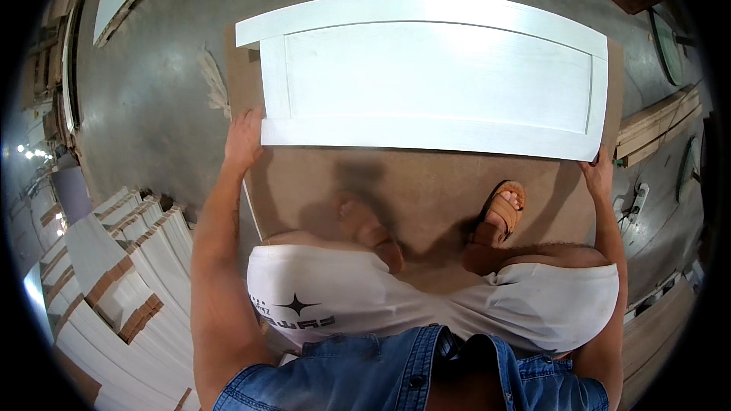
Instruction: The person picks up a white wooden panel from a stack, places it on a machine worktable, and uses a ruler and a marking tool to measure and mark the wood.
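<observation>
A long white framed wooden panel (434,80) with a recessed middle is held out in front of me, above a brown board. My left hand (245,138) is closed on its near left corner, the fingers partly hidden by the edge. At the near right corner, my right hand (599,170) grips the panel from the side, with most of its fingers out of sight behind it. The panel's underside is hidden from me.
My sandalled feet (504,209) stand on the brown board (426,183). Stacked white boards (126,274) lie at the left. Wooden planks (659,125) are piled at the right, near a power strip (640,199). A pale crumpled strip (214,82) lies on the concrete floor (164,91).
</observation>
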The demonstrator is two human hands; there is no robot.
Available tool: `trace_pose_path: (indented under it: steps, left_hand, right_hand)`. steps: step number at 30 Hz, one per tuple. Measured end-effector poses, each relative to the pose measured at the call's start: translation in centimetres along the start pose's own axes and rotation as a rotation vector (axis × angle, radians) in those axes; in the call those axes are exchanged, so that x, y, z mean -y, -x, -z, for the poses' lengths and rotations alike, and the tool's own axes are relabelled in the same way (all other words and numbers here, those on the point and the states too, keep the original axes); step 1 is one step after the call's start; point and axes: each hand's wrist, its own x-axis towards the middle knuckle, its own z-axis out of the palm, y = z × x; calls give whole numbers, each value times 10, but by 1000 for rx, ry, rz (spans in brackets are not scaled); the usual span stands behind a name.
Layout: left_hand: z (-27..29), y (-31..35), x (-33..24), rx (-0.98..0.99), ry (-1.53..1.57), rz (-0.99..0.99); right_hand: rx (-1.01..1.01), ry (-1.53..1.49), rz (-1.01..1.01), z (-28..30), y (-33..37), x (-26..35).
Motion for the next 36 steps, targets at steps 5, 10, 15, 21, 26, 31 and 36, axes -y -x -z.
trace_pose_path:
  steps: [5, 10, 15, 21, 26, 31, 36]
  left_hand:
    - [-13, 4, 12, 138, 129, 12]
    - [-5, 1, 7, 134, 158, 2]
    - [-5, 6, 9, 130, 141, 10]
    - [-2, 20, 11, 8, 485, 216]
    - [-32, 25, 5, -58, 736, 339]
    - [-46, 28, 13, -13, 742, 407]
    - [-47, 18, 15, -119, 744, 258]
  right_hand:
    - [28, -56, -83, -1, -2, 1]
    - [-5, -39, -9, -6, 0, -15]
    - [75, -155, -143, -5, -1, -12]
    - [164, -205, -76, -6, 5, -51]
    - [319, -352, -287, 33, 12, -1]
    - [271, -150, -270, 100, 13, 0]
    - [202, -190, -296, 137, 3, -1]
